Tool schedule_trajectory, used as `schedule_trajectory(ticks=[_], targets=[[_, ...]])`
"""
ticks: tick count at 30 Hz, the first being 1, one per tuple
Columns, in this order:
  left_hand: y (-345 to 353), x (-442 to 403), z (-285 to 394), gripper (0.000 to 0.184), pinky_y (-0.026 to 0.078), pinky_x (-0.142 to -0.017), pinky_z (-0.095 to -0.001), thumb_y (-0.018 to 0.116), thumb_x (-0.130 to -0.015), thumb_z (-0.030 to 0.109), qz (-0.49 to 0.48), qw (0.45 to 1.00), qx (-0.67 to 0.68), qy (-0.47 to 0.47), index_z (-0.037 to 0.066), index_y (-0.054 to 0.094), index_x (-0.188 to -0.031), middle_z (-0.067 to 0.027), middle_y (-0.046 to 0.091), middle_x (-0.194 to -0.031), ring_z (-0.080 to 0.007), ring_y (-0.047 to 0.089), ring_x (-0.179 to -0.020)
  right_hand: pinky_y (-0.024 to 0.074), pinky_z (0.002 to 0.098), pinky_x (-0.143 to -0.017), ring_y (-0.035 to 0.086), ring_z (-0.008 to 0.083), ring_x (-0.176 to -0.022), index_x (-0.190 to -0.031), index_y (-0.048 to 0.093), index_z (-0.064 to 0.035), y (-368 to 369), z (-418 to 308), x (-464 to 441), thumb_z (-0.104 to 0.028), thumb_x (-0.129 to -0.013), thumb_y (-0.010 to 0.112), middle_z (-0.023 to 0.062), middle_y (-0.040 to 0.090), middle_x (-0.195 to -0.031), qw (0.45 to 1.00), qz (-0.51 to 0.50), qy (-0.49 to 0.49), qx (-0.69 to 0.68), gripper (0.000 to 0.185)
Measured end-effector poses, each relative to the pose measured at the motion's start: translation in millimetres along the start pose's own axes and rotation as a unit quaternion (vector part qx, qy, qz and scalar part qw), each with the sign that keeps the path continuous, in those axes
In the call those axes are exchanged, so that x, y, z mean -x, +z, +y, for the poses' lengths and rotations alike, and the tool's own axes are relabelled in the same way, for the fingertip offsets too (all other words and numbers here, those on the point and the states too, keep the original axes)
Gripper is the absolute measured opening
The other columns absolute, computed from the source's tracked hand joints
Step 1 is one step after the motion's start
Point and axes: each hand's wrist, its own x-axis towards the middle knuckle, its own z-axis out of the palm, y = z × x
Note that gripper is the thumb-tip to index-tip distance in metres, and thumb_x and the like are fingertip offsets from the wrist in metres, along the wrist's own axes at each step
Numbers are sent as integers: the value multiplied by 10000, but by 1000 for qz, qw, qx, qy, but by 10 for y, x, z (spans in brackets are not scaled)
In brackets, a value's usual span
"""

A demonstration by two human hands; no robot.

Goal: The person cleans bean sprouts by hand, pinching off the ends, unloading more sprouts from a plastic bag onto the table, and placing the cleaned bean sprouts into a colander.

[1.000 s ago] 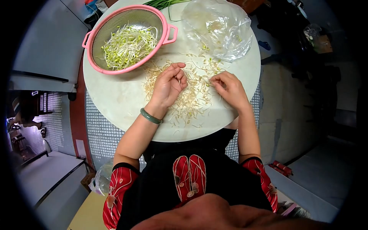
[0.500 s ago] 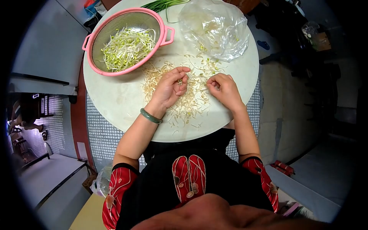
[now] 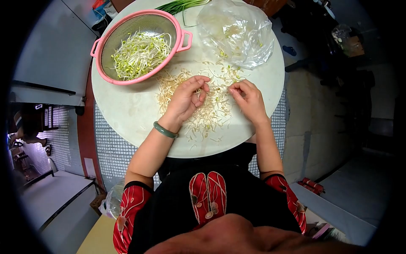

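My left hand (image 3: 189,96), with a green bangle at the wrist, is curled palm-up over a pile of thin, pale bean sprout scraps (image 3: 169,89). A few bean sprouts show between its bent fingers. To its right, the thumb and forefinger of my right hand (image 3: 248,99) are pinched together above the edge of the scraps; what they hold is too small to tell. Up and left stands a pink-rimmed metal colander (image 3: 122,80), holding a heap of bean sprouts (image 3: 141,55) with yellow-green heads.
A clear plastic bag (image 3: 237,34) with some sprouts inside lies at the back right of the round white table (image 3: 127,114). Green scallions (image 3: 182,6) rest at the far edge, behind the colander. Loose sprouts (image 3: 232,73) are scattered in front of the bag.
My right hand has turned slightly, its fingers still pinched near the scraps. The left hand stays curled in nearly the same place. The colander and bag have not moved.
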Motion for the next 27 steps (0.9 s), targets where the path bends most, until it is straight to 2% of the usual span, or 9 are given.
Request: schedule_trajectory(ticks=[4, 7, 10, 19, 22, 25, 27], targets=[[-15, 7, 46, 201, 395, -490, -188, 535, -982, 156, -12, 1000, 19, 0, 9, 590, -1108, -32, 606, -838, -76, 508, -605, 485, 309, -726, 596, 212, -806, -975, 713, -62, -11, -27, 4, -60, -831, 686, 68, 620, -873, 992, -39, -92, 74, 147], [10, -8, 40, 199, 398, -487, -189, 532, -984, 153, -24, 1000, 11, -13, 9, 588, -1109, -31, 606, -826, -77, 512, -604, 481, 363, -784, 597, 229, -857, -955, 725, -111, 107, 2, -16, -68, -797, 690, 42, 607, -879, 989, -46, -111, 83, 167], [2, 1, 44, 196, 399, -486, -185, 531, -985, 152, -28, 1000, 9, -12, 10, 586, -1107, -27, 604, -817, -77, 515, -600, 481, 360, -784, 597, 225, -865, -946, 724, -118, 108, -20, -52, -72, -789, 694, 37, 596, -883, 984, -45, -124, 116, 166], [8, -6, 23, 176, 385, -469, -174, 530, -985, 151, -26, 999, 6, -21, 22, 587, -1090, -15, 601, -813, -60, 503, -574, 476, 363, -809, 597, 228, -869, -872, 681, -77, 71, 39, -66, -78, -762, 705, 38, 594, -864, 975, -62, -162, 139, 113], [5, -8, 6, 171, 377, -464, -170, 530, -986, 152, -26, 999, 5, -22, 26, 588, -1085, -11, 599, -812, -55, 499, -566, 493, 358, -775, 608, 238, -830, -869, 660, -44, 49, 4, -82, -79, -785, 701, 60, 611, -848, 985, -62, -133, 86, 99], [14, -9, -2, 170, 368, -461, -166, 530, -986, 150, -23, 999, 1, -24, 27, 589, -1088, -10, 597, -817, -52, 498, -566, 509, 310, -716, 627, 189, -767, -915, 658, -14, 51, -40, -43, -74, -840, 684, 63, 649, -846, 998, -52, 16, -16, 100], [19, -10, -1, 168, 361, -459, -164, 532, -984, 140, -27, 999, -8, -29, 26, 589, -1093, -8, 596, -824, -50, 498, -566, 506, 274, -685, 624, 145, -742, -948, 659, -6, 49, -17, -24, -75, -872, 671, 62, 669, -860, 993, -54, 68, -80, 103]])
